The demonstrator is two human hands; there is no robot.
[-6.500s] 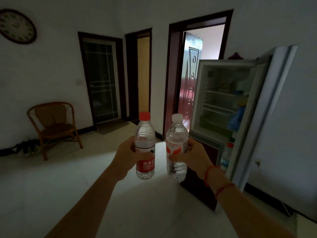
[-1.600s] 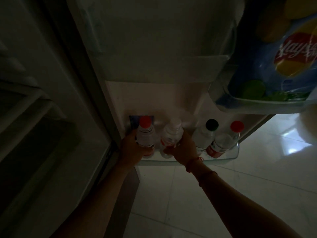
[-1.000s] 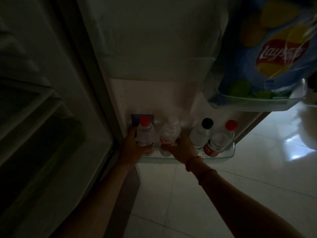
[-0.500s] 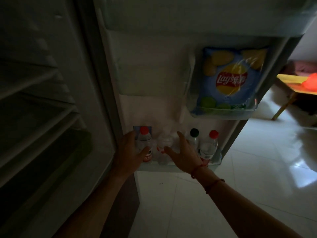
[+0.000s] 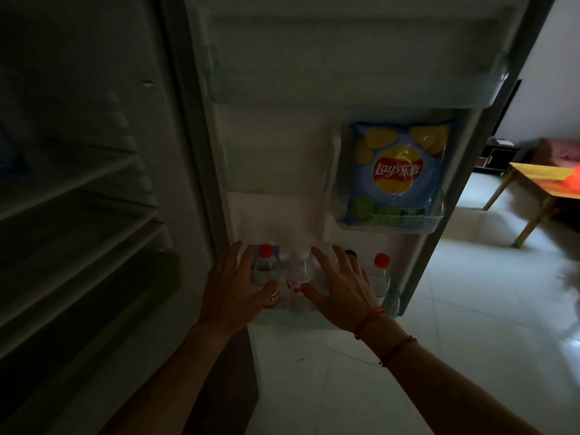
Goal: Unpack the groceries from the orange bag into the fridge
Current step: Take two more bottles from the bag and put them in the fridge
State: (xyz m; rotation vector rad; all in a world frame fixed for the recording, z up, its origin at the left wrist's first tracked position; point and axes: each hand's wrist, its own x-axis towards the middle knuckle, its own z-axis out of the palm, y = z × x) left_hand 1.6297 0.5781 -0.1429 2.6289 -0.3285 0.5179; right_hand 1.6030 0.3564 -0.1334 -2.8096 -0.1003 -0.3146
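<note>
Dimly lit; looking down at the open fridge door (image 5: 314,171).

Left hand (image 5: 232,287): fingers straight and spread apart, palm toward the bottles, gripping nothing. Hovers in front of the inner red-capped bottle (image 5: 265,268), thumb across its red label; contact not determinable.

Right hand (image 5: 340,290): fingers likewise straight and fanned, clamped on nothing. Two red string bracelets (image 5: 367,321) at the wrist. Sits just beside the white-capped bottle (image 5: 298,271) and hides most of the black-capped bottle (image 5: 351,254), cap alone visible above the fingers. Contact again not determinable.

Bottom door shelf (image 5: 288,318): four bottles upright in one row. Order from the fridge body outward: inner red-capped bottle, white-capped bottle just beside it, black-capped bottle, outer red-capped bottle (image 5: 381,271) at the free edge of the door. Both clear water bottles between the two hands.

Middle door bin (image 5: 389,222), above the outer bottles: blue chips bag (image 5: 397,174) upright, logo facing out. Top door shelf (image 5: 345,58): contents not discernible.

Fridge interior at far left: shelves (image 5: 78,183) very dark, contents unreadable.

Beyond the door, well apart: yellow table (image 5: 539,180) on pale tiled floor (image 5: 439,340); orange shape (image 5: 572,183) on it, cut off by the frame edge, too partial to identify as the bag.
</note>
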